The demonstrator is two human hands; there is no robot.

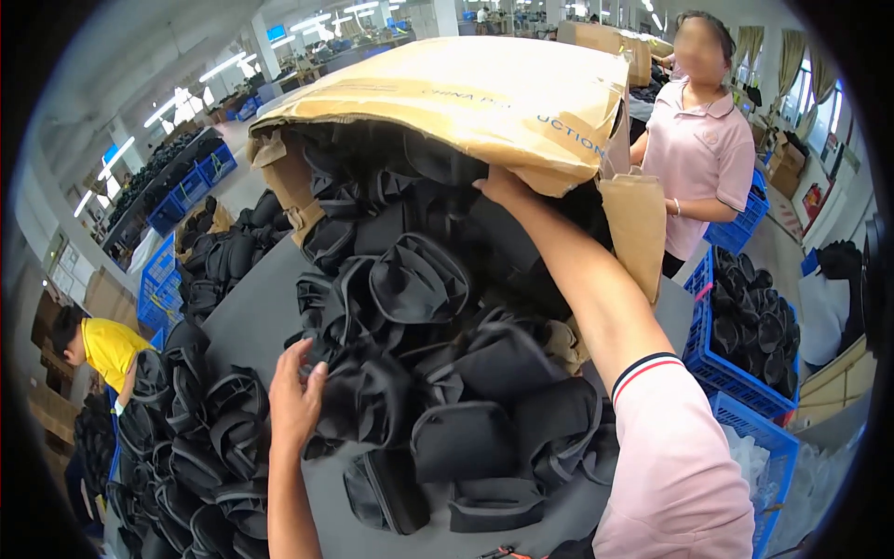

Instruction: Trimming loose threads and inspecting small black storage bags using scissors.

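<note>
- Brown cardboard first: the carton (447,88) lies with its mouth facing us. Its edges look creased and ragged, so we judge that a hard pull on the upper lip could tear it or bring it down over the right arm.
- The heap of black pouches (358,396) spreads from that mouth across the grey table (321,508) toward our near side. If more slid out at once, we think the front ones could be pushed over the edge.
- A second pile (191,461) stands at our left, with only a strip of table between; a sideways spill could mix the two.
- One gaping pouch (419,279) lies on the heap below the mouth. Its walls look soft, and we reckon it could catch on its neighbours and drag them along.
- Our right hand (500,186) is up at the carton's lip, its fingers mostly hidden. It seems to touch the cardboard, but we cannot tell whether it is closed on that or on anything behind.
- Our left hand (296,396) is half spread beside the heap, thumb and fingers apart, nothing seen between them; whether it brushes a pouch, we cannot tell.
</note>
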